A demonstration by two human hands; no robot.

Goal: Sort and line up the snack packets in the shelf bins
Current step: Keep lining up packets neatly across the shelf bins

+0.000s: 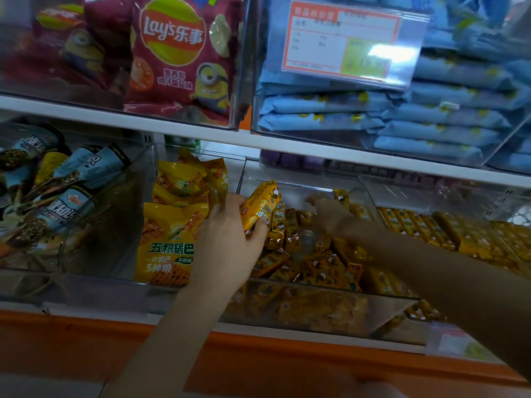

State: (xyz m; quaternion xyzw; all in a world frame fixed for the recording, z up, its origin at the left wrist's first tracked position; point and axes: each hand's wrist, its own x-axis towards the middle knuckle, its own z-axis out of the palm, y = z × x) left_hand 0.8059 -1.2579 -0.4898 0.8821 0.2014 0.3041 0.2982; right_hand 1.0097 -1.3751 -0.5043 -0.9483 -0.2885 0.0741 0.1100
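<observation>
In the head view, the left hand [230,239] grips a small yellow snack packet [260,208], fingers and thumb curled round its lower half, above the left end of the clear middle bin [316,305]. The packet's long axis is tilted, its upper end pointing up and right toward the back of the shelf. The right hand [327,214] reaches into the same bin over the jumbled yellow packets [316,265]. Its fingers are too blurred to tell how they lie. In the next bin to the right, yellow packets [416,225] lie in rows.

chip bags [175,53]: maroon, yellow-green logo | upper packets [431,130]: pale blue | held packet [260,206]: yellow-orange | shelf edge [258,366]: orange
</observation>
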